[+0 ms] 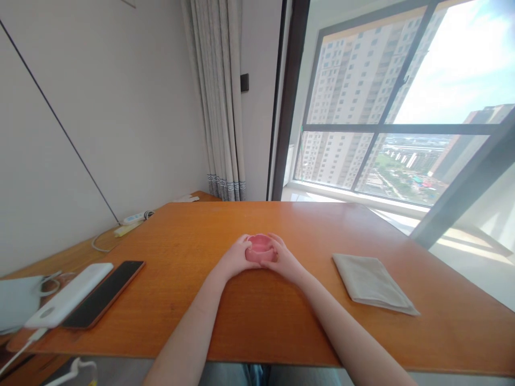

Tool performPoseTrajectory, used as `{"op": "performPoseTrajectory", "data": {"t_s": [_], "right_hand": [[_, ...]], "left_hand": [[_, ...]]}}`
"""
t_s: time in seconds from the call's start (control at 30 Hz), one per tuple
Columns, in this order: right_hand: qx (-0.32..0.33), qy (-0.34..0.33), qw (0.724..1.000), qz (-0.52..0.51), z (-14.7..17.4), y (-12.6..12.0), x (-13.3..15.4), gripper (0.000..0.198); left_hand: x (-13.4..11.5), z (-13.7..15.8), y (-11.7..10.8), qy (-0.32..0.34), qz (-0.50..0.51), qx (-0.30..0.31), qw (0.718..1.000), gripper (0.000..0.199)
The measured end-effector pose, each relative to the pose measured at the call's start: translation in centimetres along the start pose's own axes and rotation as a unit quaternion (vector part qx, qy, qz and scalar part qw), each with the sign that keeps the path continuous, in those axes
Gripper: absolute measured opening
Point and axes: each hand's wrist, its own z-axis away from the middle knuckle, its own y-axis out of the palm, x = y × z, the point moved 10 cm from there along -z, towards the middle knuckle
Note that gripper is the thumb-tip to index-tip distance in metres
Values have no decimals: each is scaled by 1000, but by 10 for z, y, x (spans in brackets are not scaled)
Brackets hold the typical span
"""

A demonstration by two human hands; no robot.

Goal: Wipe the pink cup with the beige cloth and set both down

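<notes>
A small pink bowl point(260, 256) with a wavy rim is at the middle of the wooden table point(193, 311). My left hand point(236, 256) wraps its left side, the thumb at the near edge. On the opposite side my right hand point(285, 258) curls round the bowl, with fingertips over the rim. The inside of the bowl shows only in part. Whether its base touches the table I cannot tell. To the right of my right hand lies a folded grey cloth point(372, 281).
At the left edge a black phone point(105, 295) lies beside a white power bank point(70, 295) with a cable plugged in. Behind them are a power strip point(134, 218) and loose cords. A grey curtain point(219, 96) and a large window point(382, 128) stand beyond the table.
</notes>
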Motion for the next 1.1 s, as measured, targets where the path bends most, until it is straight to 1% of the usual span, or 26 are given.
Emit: {"op": "performPoseTrajectory", "data": {"t_s": [0.07, 0.13, 0.2, 0.27, 0.37, 0.43, 0.5, 0.53, 0.6, 0.67, 0.83, 1.0, 1.1], "right_hand": [[-35, 18, 999, -12, 1, -4, -9, 47], [-58, 51, 997, -4, 2, -6, -23, 48], [-75, 92, 993, 13, 3, -9, -38, 45], [-83, 118, 989, 22, 5, -10, -47, 43], [-83, 115, 990, 26, 4, -8, -49, 44], [-78, 102, 992, 20, 3, -6, -45, 45], [-67, 91, 994, 10, 2, -2, -42, 46], [-62, 89, 994, 8, 2, 0, -41, 47], [-56, 89, 994, 9, 3, 2, -41, 48], [-54, 91, 994, 16, 3, 3, -41, 49], [-61, 91, 994, 21, 3, -3, -40, 47], [-75, 94, 992, 24, 3, -8, -39, 44], [-60, 100, 992, 45, 2, -6, -35, 42]], "left_hand": [[8, 1, -16, -4, -7, -46, 999, 44], [25, 4, -41, -23, -36, -108, 993, 40], [50, 12, -73, -61, -76, -175, 980, 38], [80, 25, -106, -115, -121, -234, 958, 40], [120, 55, -152, -183, -190, -307, 914, 45], [145, 78, -174, -234, -223, -337, 884, 45], [163, 98, -189, -272, -246, -359, 858, 43], [169, 106, -193, -285, -253, -365, 849, 42], [178, 115, -197, -298, -261, -370, 841, 40], [183, 118, -194, -299, -263, -364, 842, 39], [189, 112, -184, -293, -276, -351, 845, 37], [198, 115, -187, -288, -265, -370, 843, 41], [198, 120, -189, -297, -239, -391, 838, 49]]}}
